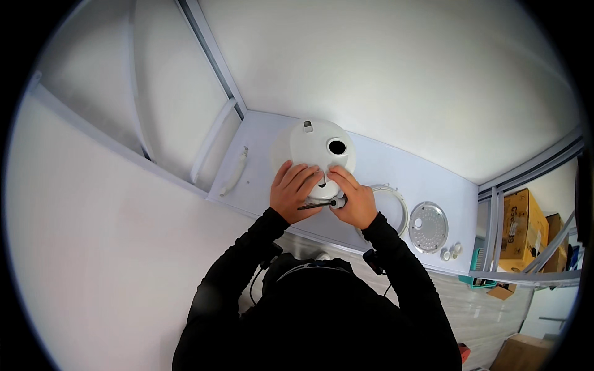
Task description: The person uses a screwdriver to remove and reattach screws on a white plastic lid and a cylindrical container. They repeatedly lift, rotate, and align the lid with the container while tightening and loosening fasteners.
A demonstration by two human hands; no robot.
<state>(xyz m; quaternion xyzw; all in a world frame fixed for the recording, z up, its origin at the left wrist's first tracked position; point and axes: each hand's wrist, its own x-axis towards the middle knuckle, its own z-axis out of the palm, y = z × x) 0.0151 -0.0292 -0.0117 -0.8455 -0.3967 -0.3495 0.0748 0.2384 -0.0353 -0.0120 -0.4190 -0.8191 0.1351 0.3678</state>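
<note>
A white, rounded appliance that looks like a rice cooker [297, 145] stands on the white bench top, with a round dark hole and a small slot in its top. My left hand [293, 190] grips its near left side, fingers lying over the top. Opposite it, my right hand [354, 198] holds the near right side, fingers bent over the edge around a small notch. Between my hands, below the near rim, are a thin dark strip [314, 205] and a small grey piece [338, 202]; what they are I cannot make out. My thumbs are partly hidden.
A white curved handle [234, 172] lies on the bench top [260, 133] at left. To the right are a pale ring [405, 213], partly behind my right arm, a perforated metal disc [433, 232] and small white parts [456, 247]. Walls and frame posts enclose the bench; cardboard boxes [523, 229] stand right.
</note>
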